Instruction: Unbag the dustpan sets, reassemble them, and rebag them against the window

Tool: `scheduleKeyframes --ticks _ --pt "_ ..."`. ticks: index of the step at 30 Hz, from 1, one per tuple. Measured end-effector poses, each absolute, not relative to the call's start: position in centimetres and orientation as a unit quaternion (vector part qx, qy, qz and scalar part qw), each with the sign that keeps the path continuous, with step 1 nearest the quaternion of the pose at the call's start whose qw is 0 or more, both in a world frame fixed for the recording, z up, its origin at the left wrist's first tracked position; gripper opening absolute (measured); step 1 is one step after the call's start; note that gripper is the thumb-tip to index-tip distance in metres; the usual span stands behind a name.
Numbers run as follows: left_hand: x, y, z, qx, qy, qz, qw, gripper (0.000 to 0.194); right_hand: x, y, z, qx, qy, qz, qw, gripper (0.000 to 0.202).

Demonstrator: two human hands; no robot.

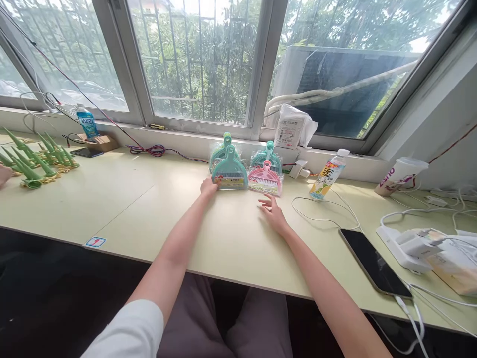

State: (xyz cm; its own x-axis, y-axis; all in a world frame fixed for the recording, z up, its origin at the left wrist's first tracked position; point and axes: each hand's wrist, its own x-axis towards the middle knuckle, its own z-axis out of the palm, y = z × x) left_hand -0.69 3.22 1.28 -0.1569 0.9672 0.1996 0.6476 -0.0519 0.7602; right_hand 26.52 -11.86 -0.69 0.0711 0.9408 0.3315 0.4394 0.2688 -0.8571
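Two green dustpan-and-brush sets in clear wrapping stand one before the other near the window sill; the front green set [230, 171] has my left hand [208, 187] at its lower left edge, fingers closed on it. Beside them to the right, a pink dustpan set [265, 180] stands in front of another green set [269, 154]. My right hand [272, 211] is just below the pink set, fingers spread, holding nothing.
On the right are a drink bottle [329, 175], a phone [374, 263], a cup [400, 176], a power strip [404, 248] and cables. Green spiky pieces [35, 159], a blue bottle [87, 122] and another person's hand [4, 175] are at left.
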Motion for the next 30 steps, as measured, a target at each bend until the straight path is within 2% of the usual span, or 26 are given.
scheduleKeyframes --ticks 4,10,15,19,24,30 --pt "-3.8 6.0 1.3 0.598 0.713 0.341 0.13 0.037 25.9 -11.9 -0.8 -0.55 -0.675 0.235 0.433 0.043" --pt "-3.6 9.6 0.5 0.611 0.709 0.345 0.069 0.037 25.5 -11.4 -0.9 -0.634 -0.661 0.109 0.388 0.043" --pt "-2.3 12.3 0.5 0.617 0.685 0.384 0.047 0.035 26.2 -9.4 -1.2 -0.679 -0.6 0.053 0.419 0.047" --pt "-1.8 13.7 0.5 0.592 0.694 0.407 0.055 0.038 28.2 -4.9 -1.5 -0.682 -0.553 0.019 0.478 0.055" --pt "-1.5 14.5 0.6 0.607 0.691 0.385 0.073 0.04 30.8 0.7 -2.3 -0.713 -0.432 0.09 0.545 0.058" --pt "-1.4 14.2 0.7 0.627 0.679 0.378 0.056 0.044 31.7 1.5 -3.4 -0.682 -0.412 0.097 0.597 0.059"
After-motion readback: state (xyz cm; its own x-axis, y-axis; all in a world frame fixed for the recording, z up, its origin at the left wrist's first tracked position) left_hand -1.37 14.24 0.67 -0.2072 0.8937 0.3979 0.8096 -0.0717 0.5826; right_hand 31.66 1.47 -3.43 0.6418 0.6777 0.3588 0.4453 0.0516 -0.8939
